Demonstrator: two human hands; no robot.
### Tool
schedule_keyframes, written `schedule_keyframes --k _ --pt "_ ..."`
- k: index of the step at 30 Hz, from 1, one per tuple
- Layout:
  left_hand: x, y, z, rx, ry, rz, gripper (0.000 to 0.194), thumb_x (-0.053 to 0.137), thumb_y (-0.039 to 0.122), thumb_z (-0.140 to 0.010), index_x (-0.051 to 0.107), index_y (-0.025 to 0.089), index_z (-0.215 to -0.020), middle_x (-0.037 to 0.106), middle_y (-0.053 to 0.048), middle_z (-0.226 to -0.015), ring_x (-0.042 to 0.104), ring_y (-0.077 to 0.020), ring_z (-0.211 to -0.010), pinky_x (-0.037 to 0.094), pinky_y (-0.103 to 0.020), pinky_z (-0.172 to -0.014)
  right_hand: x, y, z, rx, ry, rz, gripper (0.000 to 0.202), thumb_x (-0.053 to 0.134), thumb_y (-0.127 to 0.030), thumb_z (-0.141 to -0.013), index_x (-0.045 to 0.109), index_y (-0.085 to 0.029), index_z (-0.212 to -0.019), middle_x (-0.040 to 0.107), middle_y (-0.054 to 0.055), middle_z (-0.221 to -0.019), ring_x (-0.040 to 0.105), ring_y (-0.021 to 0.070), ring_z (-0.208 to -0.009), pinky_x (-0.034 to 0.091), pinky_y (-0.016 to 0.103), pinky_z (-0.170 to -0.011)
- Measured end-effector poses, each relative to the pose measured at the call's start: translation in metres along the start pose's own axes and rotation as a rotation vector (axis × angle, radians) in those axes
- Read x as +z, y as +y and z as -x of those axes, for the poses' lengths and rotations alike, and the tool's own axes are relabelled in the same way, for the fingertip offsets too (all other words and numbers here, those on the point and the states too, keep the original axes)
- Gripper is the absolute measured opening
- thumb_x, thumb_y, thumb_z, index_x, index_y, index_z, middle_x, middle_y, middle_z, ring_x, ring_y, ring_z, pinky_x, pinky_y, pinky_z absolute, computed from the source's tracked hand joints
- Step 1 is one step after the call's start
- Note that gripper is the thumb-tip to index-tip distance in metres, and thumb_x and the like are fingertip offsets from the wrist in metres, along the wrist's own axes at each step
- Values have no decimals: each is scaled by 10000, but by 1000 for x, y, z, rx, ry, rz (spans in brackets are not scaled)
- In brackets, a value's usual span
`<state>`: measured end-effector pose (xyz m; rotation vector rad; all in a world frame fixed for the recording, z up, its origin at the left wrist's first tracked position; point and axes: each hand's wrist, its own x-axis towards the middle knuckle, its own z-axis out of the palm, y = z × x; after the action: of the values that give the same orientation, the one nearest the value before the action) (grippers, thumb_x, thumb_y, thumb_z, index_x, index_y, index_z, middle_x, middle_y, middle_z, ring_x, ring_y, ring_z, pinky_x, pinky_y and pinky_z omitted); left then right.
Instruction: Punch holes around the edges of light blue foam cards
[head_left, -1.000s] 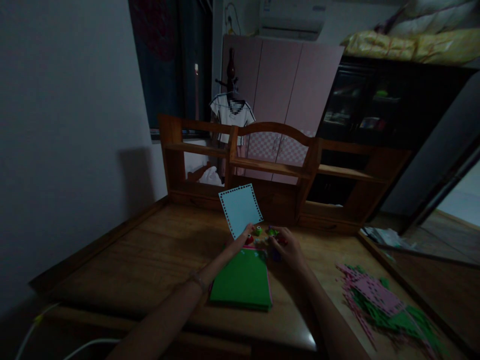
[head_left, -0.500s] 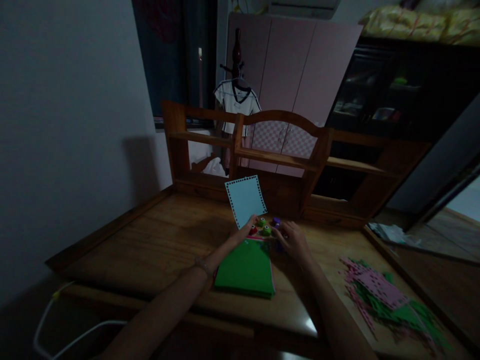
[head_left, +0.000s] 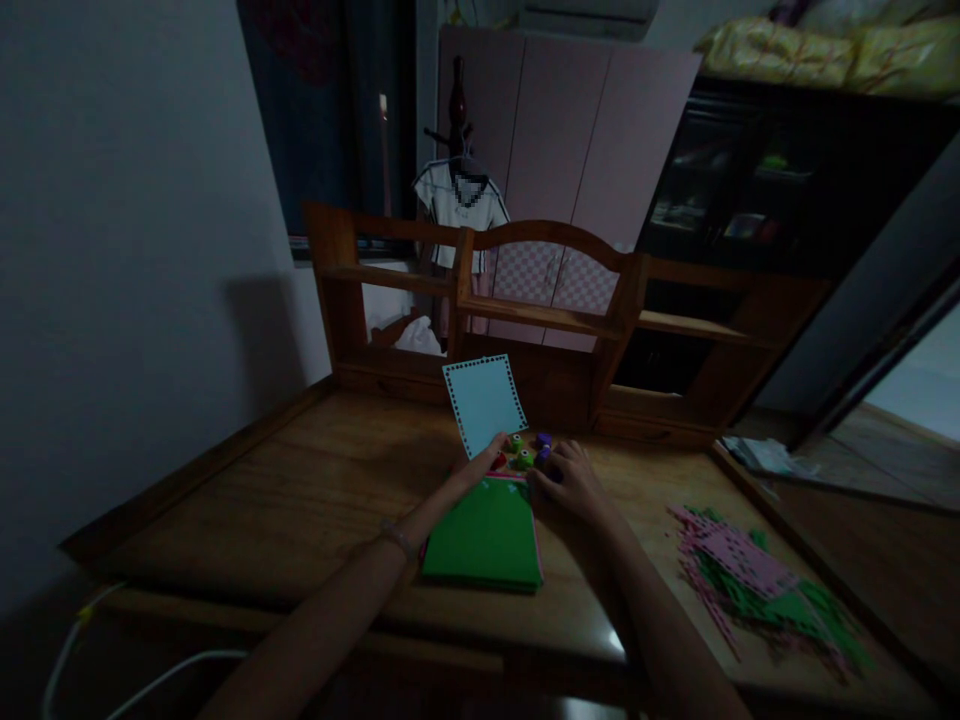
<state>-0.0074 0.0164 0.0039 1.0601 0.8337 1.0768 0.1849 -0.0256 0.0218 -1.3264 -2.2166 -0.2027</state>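
A light blue paper sheet (head_left: 486, 402) with a punched border of small holes stands tilted up behind the green stack. My left hand (head_left: 487, 457) is closed on its lower edge. Just in front lies a stack of green sheets (head_left: 484, 540), with pink showing along its edges. My right hand (head_left: 576, 478) is curled at the stack's far right corner, its fingers bent around something dark that I cannot make out. Between the hands sit several small craft punches: a green one (head_left: 524, 459), a red one (head_left: 499, 461) and a purple one (head_left: 544, 440).
A pile of pink and green paper scraps (head_left: 757, 570) lies on the right of the wooden table (head_left: 300, 480). A wooden shelf unit (head_left: 540, 317) stands along the table's far edge. A white cable (head_left: 180, 665) hangs at the lower left.
My right hand has shifted slightly left toward the stack's corner, its thumb now lower. My left hand keeps the blue sheet in about the same place. The whole view has drifted a little.
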Motion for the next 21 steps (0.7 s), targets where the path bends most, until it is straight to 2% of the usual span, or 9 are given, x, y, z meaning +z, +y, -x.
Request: schedule_keyframes --k 3,6,8,13,21 --pt "-2 -2 1 -16 2 -23 436 484 562 -795 622 151 -840 634 -26 -711 564 -155 -664 432 -269 -695 3 3 -2 35 63 -3 259 457 -428 -881 605 -219 -848 563 64 -883 459 211 -858 357 328 -763" --pt "-7 -4 -2 -37 3 -168 448 481 587 -778 609 158 -789 523 24 -548 467 -123 -534 392 -247 -604 5 12 -2 99 147 21 234 439 -370 -892 583 -211 -799 554 67 -853 465 216 -852 358 324 -755" --pt "-11 -4 -4 -26 9 -244 459 478 602 -768 601 160 -775 468 40 -513 413 -112 -498 362 -240 -568 6 19 -2 143 193 34 188 443 -326 -885 574 -208 -819 553 71 -862 466 223 -859 360 326 -756" --pt "-10 -2 -1 -10 81 -229 481 475 609 -762 617 160 -860 545 11 -604 479 -135 -563 384 -252 -600 8 32 2 226 241 38 170 420 -227 -865 546 -195 -974 558 86 -946 465 238 -919 363 338 -794" --pt "-5 7 8 -106 107 -179 495 475 625 -767 610 179 -934 591 -1 -626 544 -160 -591 425 -275 -611 15 39 5 315 254 4 257 382 -115 -811 533 -193 -1003 577 81 -927 485 231 -895 358 322 -764"
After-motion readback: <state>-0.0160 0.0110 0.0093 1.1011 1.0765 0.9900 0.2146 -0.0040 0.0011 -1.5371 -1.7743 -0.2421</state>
